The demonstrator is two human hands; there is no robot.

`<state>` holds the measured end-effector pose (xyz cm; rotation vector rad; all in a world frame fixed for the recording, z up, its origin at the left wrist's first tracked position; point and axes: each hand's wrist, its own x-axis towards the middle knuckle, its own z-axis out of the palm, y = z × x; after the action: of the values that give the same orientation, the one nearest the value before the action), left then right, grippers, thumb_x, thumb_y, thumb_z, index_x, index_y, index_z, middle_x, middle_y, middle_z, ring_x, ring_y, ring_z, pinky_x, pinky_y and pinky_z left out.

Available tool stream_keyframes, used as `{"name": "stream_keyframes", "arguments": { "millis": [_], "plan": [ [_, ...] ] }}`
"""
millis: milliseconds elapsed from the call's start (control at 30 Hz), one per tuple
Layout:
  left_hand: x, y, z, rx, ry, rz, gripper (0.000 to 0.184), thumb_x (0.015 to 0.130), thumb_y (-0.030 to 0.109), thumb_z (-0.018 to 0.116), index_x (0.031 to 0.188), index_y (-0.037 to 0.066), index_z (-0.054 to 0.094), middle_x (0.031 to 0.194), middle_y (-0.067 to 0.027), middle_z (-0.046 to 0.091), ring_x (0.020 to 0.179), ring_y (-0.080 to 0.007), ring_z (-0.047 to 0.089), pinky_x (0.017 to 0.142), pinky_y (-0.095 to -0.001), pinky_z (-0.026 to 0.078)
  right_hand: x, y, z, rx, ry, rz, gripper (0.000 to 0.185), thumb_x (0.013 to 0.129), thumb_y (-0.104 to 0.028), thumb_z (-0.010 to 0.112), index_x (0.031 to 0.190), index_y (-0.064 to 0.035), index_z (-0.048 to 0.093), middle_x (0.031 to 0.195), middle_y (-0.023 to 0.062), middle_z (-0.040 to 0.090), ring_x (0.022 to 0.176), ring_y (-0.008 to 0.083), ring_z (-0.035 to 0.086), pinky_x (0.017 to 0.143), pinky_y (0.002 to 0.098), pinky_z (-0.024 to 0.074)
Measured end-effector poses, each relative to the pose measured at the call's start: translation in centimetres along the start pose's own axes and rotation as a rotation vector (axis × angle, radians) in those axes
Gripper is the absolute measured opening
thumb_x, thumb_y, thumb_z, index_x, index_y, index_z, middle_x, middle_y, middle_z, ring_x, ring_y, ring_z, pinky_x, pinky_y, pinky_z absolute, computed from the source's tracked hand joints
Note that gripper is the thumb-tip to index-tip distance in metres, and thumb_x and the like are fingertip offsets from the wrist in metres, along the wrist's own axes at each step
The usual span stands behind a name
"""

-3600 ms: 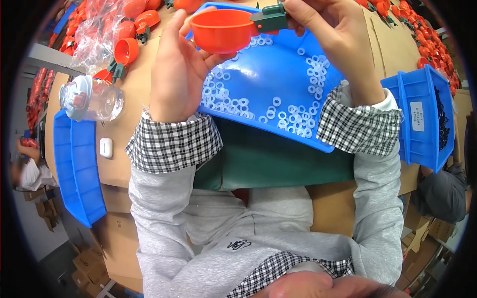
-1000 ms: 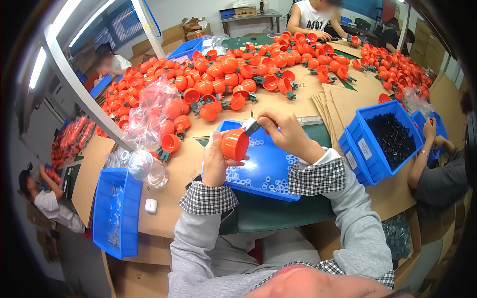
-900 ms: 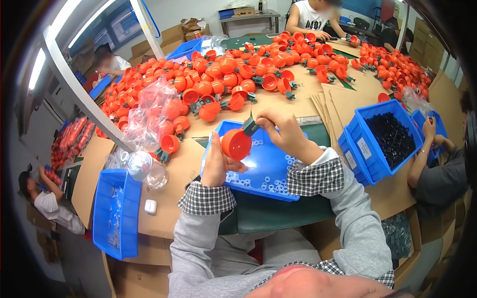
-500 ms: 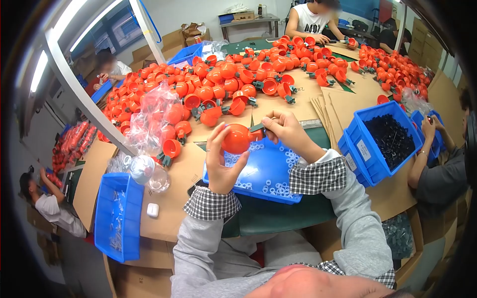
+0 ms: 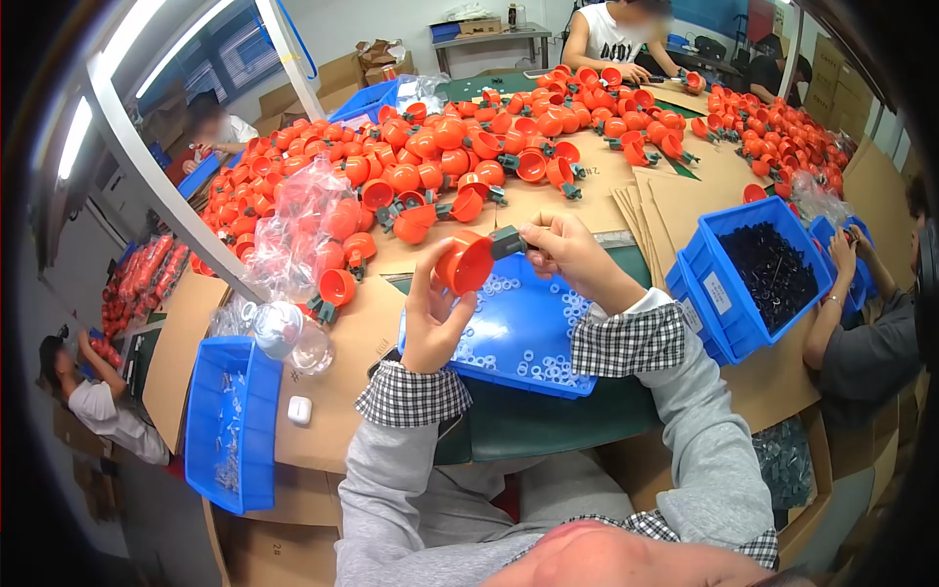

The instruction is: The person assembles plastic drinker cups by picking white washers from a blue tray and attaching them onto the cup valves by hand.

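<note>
Swinging round since the frame half a second earlier, an orange-red plastic cup (image 5: pixel 465 264) is now turning its open mouth toward the right hand, where its rounded underside had been showing. The cup is hanging tilted in the air above a shallow blue plastic tray (image 5: pixel 499 331), its dark green plastic fitting (image 5: pixel 507 242) pointing toward the right hand.

The left hand (image 5: pixel 435 318) is staying partly open, its curved fingers supporting the cup from the side and its thumb reaching up near the lower rim. The right hand (image 5: pixel 572 256) is nearly closing, pinching the far end of the fitting between thumb and fingertips.

Small white translucent rings (image 5: pixel 550 370) are lying scattered in the tray. Beyond it, a broad heap of orange-red cups with green fittings (image 5: pixel 430 147) is spreading across the table, with a crumpled clear plastic bag (image 5: pixel 303 210) resting at its near left side. A clear jar with a pale lid (image 5: pixel 311 350) and a small white case (image 5: pixel 299 410) are standing near a long blue bin (image 5: pixel 264 391) at left. At right, a deep blue bin (image 5: pixel 738 333) is holding small black parts (image 5: pixel 768 274), while co-workers are sitting around.
</note>
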<state>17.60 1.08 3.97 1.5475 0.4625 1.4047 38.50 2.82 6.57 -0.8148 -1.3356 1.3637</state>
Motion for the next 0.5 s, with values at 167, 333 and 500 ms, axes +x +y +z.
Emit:
{"name": "stream_keyframes", "arguments": {
  "millis": [167,333,500],
  "plan": [
    [0.3,1.0,-1.0,-0.421,0.127,-0.359,0.057,0.093,0.044,0.038,0.133,0.004,0.033,0.118,-0.0187,0.051,0.107,-0.0249,0.054,0.086,-0.0356,0.047,-0.9,-0.8,1.2,-0.125,-0.016,-0.135,0.018,0.09,-0.018,0.055,0.084,-0.0028,0.049,0.062,0.0001,0.049,0.051,0.0043,0.044,0.047,0.0197,0.0359],
    [0.1,-0.3,-3.1,-0.13,-0.065,-0.602,0.057,0.093,0.047,0.035,0.127,0.001,0.039,0.094,-0.0171,0.06,0.074,-0.0163,0.061,0.05,-0.0221,0.048,-1.4,-0.1,2.1,-0.459,0.029,-0.436,0.013,0.089,-0.011,0.056,0.083,-0.0021,0.048,0.065,0.0,0.049,0.054,0.0026,0.043,0.047,0.0191,0.0348],
    [0.0,1.5,0.4,0.138,-0.005,0.046,0.049,0.084,0.009,0.055,0.128,0.0,0.037,0.118,-0.0148,0.05,0.102,-0.02,0.055,0.077,-0.0289,0.05,-0.3,0.1,0.2,0.074,0.004,0.066,0.016,0.09,-0.015,0.054,0.082,-0.0037,0.047,0.062,-0.0003,0.048,0.052,0.0039,0.043,0.046,0.0206,0.0344]
  ]
}}
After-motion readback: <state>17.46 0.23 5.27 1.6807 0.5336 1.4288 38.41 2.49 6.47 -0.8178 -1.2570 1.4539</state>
